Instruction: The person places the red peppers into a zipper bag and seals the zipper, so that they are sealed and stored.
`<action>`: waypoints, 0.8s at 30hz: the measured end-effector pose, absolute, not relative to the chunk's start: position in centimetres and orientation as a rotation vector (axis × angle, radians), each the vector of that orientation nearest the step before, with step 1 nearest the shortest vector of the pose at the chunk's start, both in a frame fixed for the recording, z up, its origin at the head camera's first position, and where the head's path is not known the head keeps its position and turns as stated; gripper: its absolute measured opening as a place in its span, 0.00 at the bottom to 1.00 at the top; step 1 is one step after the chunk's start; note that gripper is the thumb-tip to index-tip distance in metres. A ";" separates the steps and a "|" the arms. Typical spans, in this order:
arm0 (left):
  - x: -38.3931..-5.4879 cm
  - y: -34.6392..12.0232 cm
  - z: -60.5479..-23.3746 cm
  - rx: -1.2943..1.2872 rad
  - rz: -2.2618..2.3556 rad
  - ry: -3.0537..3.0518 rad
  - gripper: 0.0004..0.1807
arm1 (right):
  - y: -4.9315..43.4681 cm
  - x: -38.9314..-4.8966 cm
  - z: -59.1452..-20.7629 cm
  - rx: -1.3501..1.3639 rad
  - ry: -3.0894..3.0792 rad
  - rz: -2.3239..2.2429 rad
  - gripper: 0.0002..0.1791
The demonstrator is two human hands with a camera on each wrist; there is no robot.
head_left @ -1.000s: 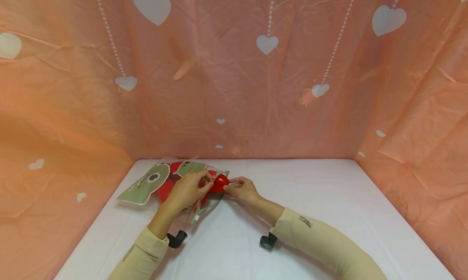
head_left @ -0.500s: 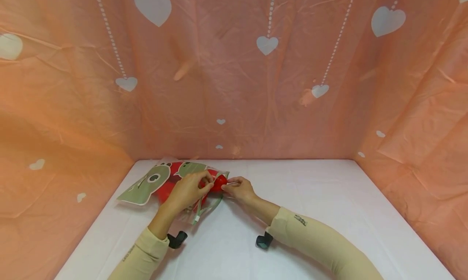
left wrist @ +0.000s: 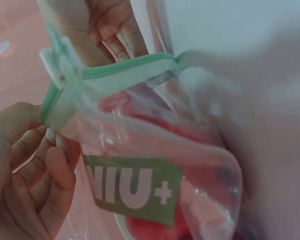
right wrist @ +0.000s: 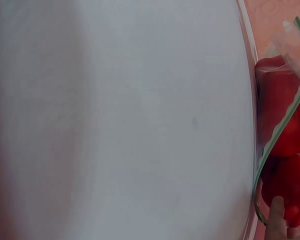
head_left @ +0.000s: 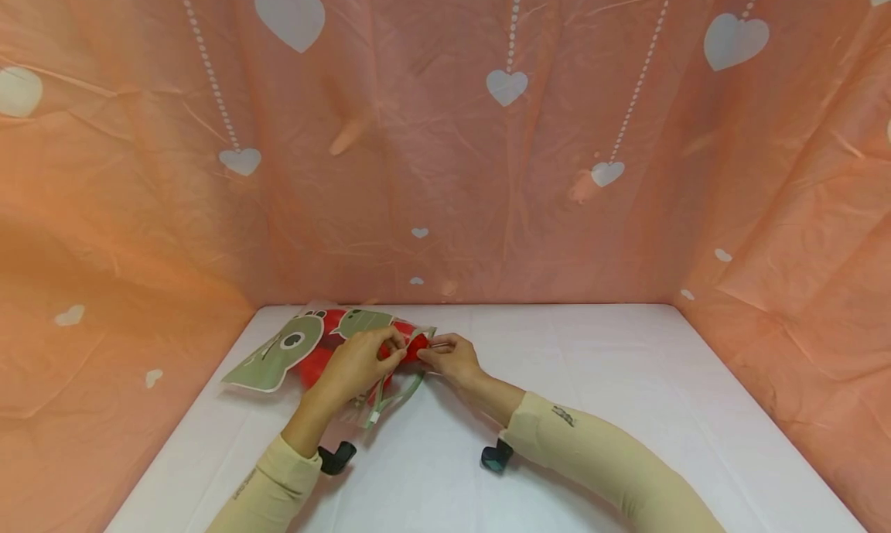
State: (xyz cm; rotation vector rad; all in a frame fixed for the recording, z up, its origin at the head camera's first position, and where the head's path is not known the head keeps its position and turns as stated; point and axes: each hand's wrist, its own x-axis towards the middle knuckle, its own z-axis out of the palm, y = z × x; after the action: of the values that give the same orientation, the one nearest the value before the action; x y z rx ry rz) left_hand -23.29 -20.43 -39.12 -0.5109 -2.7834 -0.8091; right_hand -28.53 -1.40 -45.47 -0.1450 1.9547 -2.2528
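A clear zip bag (head_left: 278, 355) with green printed figures lies at the table's left back, holding red bell peppers (right wrist: 282, 110). My left hand (head_left: 356, 359) pinches the mouth edge of the bag, its green zip strip (left wrist: 125, 65) bowed apart in the left wrist view. At that mouth, my right hand (head_left: 455, 360) holds another red bell pepper (right wrist: 287, 182) with thumb and fingertips. This pepper sits mostly inside the opening, beside the larger one. Fingertips (right wrist: 276, 212) of my right hand lie on its skin. My left palm hides part of the bag in the head view.
The white table (head_left: 592, 378) runs back to a pink-orange curtain (head_left: 445, 169) with white hearts. Black wrist camera mounts (head_left: 337, 457) hang below both forearms, close over the table. A white zip slider (head_left: 374, 418) sits at the bag's near corner.
My right hand has moved slightly left, carrying the red bell pepper farther into the bag's mouth, so less of it shows. The left hand and bag stay nearly still.
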 end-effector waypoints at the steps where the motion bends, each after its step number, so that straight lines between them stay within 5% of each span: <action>1: -23.3 -20.4 -39.1 -0.511 -0.809 -2.784 0.05 | -1.5 -28.5 -45.5 -0.146 1.954 -2.255 0.18; 24: -23.4 -20.6 -39.2 -0.522 -0.815 -2.785 0.04 | -1.7 -28.5 -45.6 -0.217 1.946 -2.214 0.18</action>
State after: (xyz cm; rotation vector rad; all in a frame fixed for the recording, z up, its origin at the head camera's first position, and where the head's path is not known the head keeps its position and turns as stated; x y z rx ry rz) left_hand -23.35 -20.57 -39.16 -0.5223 -2.7854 -0.8154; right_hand -28.52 -1.75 -45.65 -0.2174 1.9464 -2.2135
